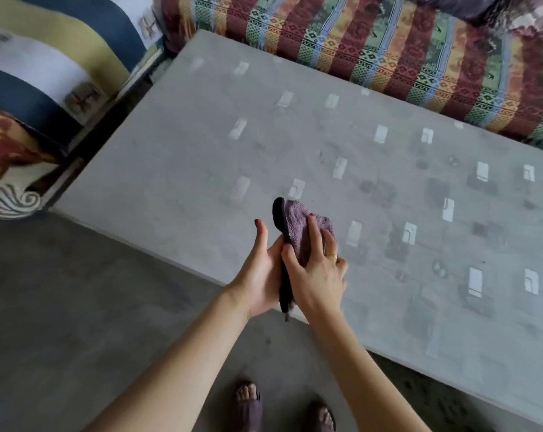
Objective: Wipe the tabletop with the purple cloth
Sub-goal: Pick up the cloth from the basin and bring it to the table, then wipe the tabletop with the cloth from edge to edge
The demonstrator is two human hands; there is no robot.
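Observation:
The purple cloth [298, 229], with a dark backing along its left edge, is folded and held upright between both palms above the near edge of the grey glossy tabletop [201, 135]. My left hand [261, 275] presses flat against its dark side, fingers pointing up. On its purple side lies my right hand [320, 269], fingers spread over the fabric, a ring on one finger. Whether the cloth touches the table surface I cannot tell; it seems lifted just off it.
A striped patterned sofa [388, 51] runs along the table's far edge. Another cushioned seat [45, 57] with blue, yellow and white bands stands at the left. Grey floor [77, 291] lies in front, where my sandalled feet [282, 406] stand.

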